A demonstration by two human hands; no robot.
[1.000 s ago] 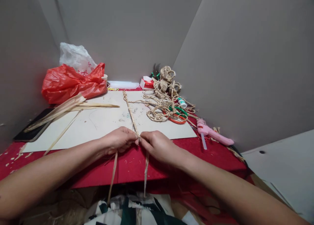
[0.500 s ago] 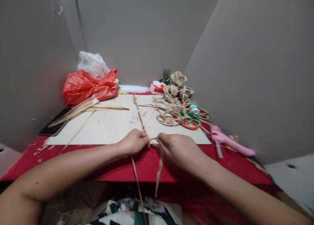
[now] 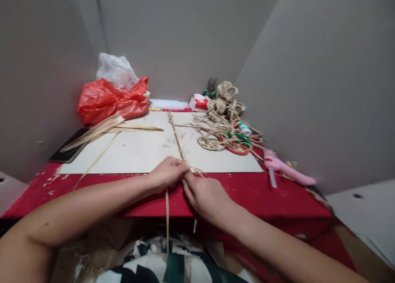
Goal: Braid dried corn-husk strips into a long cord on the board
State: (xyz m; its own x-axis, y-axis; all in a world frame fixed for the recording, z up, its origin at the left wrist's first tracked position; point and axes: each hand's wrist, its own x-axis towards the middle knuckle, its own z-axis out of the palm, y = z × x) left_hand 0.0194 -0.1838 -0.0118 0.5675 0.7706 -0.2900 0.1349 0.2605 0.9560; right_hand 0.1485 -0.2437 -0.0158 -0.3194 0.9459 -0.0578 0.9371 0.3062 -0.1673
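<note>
A thin straw-coloured braid [image 3: 178,141] runs from the far side of the white board [image 3: 148,151] toward me. My left hand [image 3: 169,172] is closed, pinching the near end of the braid between thumb and fingers. Right beside it, my right hand [image 3: 205,194] is closed with its fingertips at the same end; the strand it grips is mostly covered by the fingers. One loose strand [image 3: 167,217] hangs from under the left hand over the table edge. A short strand end [image 3: 197,170] sticks out to the right above the right hand.
Dried husk strips [image 3: 92,131] lie at left across a black phone [image 3: 66,151]. Behind them sits a red plastic bag [image 3: 112,102]. On the right are tangled twine [image 3: 212,137], scissors with orange and green handles [image 3: 237,147], a glue stick [image 3: 245,128] and a pink glue gun [image 3: 286,168].
My right hand has moved left and nearer, from pulling a strand at the right to meeting the left hand at the braid's end. The view has tilted slightly.
</note>
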